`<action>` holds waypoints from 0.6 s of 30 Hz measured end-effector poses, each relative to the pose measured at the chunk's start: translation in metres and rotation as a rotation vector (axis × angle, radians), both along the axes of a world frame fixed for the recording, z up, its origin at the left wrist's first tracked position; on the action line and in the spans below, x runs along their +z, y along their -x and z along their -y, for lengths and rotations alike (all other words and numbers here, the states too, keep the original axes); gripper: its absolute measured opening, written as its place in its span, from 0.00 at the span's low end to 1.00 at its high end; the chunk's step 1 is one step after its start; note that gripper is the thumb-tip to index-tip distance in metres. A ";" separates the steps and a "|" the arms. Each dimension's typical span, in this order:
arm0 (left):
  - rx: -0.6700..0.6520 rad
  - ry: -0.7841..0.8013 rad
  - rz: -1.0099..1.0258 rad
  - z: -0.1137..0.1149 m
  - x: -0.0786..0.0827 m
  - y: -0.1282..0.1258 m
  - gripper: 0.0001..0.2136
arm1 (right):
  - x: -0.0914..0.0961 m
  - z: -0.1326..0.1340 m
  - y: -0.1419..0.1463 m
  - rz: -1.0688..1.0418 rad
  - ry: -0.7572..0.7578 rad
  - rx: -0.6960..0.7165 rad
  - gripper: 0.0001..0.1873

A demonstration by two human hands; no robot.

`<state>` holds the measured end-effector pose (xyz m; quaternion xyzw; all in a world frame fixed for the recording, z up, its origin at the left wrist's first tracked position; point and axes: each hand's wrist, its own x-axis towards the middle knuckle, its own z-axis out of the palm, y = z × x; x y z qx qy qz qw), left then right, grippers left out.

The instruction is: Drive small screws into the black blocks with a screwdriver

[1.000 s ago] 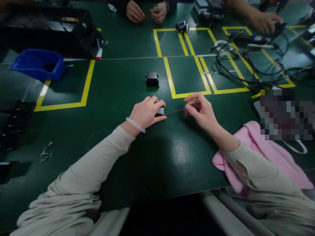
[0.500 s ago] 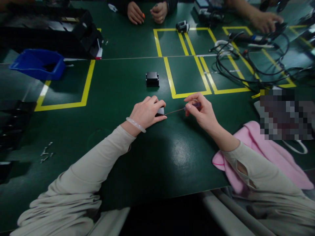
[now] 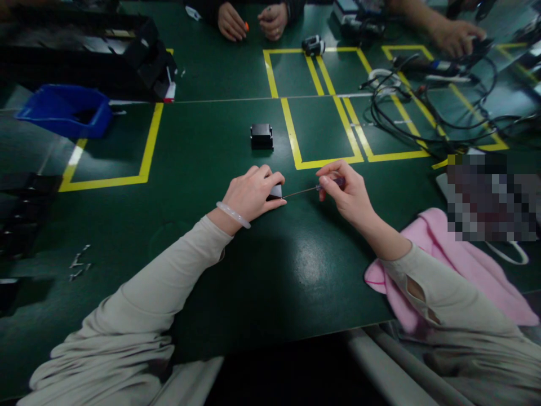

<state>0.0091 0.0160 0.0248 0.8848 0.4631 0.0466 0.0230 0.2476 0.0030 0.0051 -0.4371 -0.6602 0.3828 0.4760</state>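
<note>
My left hand (image 3: 252,193) lies on the green table (image 3: 236,270) with its fingers closed around a small black block (image 3: 275,192), pressing it down. My right hand (image 3: 347,192) pinches the purple handle of a thin screwdriver (image 3: 315,188). The metal shaft runs left and its tip meets the side of the block under my left hand. A second small black block (image 3: 261,136) stands alone a little farther away, just left of a yellow taped rectangle.
A blue bin (image 3: 63,110) sits far left beside black parts. Several small metal bits (image 3: 78,262) lie near left. A pink cloth (image 3: 460,265) lies under my right forearm. Tangled cables (image 3: 406,107) cross the yellow taped boxes. Other people's hands (image 3: 251,21) work at the far edge.
</note>
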 end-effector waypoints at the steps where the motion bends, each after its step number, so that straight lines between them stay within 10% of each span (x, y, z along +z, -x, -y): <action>1: -0.001 -0.004 -0.002 0.000 0.000 0.000 0.18 | 0.000 0.000 0.000 0.010 -0.006 -0.003 0.13; 18: -0.008 -0.025 -0.005 0.000 0.000 0.001 0.18 | 0.000 0.001 -0.001 -0.002 0.015 0.008 0.13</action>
